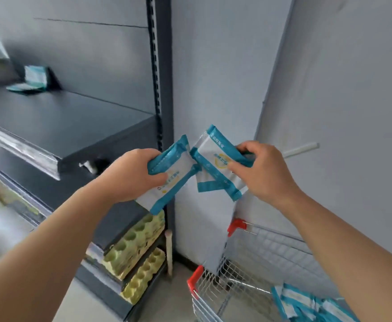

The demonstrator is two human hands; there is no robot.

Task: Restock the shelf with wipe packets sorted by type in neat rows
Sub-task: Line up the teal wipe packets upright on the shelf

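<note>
Teal-edged left packets (175,169), gripped by left hand (130,175) fingers, slant up-right. The right packets (213,156), gripped by right hand (267,173) fingers, slant up-left, right of the shelf (74,126) corner.

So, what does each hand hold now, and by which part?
The left hand grips teal-and-white plastic wipe packets by their left long edge, thumb on the front. The right hand grips similar packets by their right long edge.

hands: 2, left hand (130,175), right hand (263,169)
held pkts (213,156): abt 4
shelf pkts (35,76): 2, blurry
cart pkts (306,303): several, can't count
egg-tray stacks (134,242): 2
cart (271,248): 1
</note>
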